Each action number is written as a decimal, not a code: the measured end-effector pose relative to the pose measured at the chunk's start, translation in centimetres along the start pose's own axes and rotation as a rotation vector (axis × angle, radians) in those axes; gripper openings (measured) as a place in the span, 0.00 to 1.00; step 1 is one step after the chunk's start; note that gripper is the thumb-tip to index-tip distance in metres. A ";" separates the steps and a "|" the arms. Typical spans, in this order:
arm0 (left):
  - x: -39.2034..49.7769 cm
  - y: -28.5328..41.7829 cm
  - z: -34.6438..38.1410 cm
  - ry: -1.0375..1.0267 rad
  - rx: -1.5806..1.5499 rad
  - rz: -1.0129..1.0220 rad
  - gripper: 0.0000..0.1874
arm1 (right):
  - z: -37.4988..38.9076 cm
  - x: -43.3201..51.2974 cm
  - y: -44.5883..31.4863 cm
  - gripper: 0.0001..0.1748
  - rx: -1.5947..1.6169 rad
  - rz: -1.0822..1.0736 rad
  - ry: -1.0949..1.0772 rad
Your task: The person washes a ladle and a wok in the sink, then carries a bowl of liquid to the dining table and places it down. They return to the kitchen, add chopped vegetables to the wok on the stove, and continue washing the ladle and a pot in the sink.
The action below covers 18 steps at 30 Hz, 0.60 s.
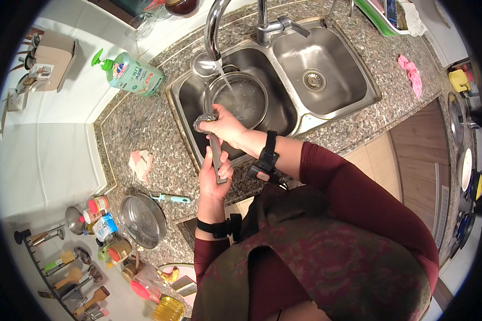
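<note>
My left hand grips the flat end of a metal ladle's handle. The round ladle bowl points away from me, beside the tap's spout. A steel wool scrubber is pinched in my right hand and pressed around the middle of the handle. Both hands are over the near side of the left sink basin. Below the ladle sits a round metal pot with water in it. A stream runs into it from the chrome tap.
The right sink basin adjoins the left one. A green soap pump bottle stands at the left rear. On the left counter lie a cloth, a peeler and a metal pan or lid. A pink cloth lies right.
</note>
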State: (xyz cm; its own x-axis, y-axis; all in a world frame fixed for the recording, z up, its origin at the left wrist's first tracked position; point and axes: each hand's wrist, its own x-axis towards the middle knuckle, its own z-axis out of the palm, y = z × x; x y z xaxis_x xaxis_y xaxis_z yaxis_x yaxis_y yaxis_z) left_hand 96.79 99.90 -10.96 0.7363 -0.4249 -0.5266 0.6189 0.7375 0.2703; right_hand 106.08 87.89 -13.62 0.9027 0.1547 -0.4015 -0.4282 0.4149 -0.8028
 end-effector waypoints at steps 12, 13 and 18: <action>-1.7 -1.7 1.4 0.052 0.217 -0.029 0.21 | -4.5 7.6 -1.8 0.32 0.020 -0.254 0.539; -1.8 -1.8 1.7 0.069 0.281 0.000 0.21 | -4.6 7.7 -2.1 0.32 0.004 -0.209 0.595; -2.3 -2.1 2.6 0.117 0.460 0.060 0.20 | -5.4 7.7 -3.1 0.35 0.256 -0.100 0.558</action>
State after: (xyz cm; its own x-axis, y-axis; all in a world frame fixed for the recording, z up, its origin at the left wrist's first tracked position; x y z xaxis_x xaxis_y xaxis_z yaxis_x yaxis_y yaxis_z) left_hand 94.54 97.92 -8.22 0.7553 -0.3071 -0.5789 0.6522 0.4393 0.6178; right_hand 114.09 82.98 -16.62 0.7504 -0.3593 -0.5548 -0.2563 0.6155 -0.7453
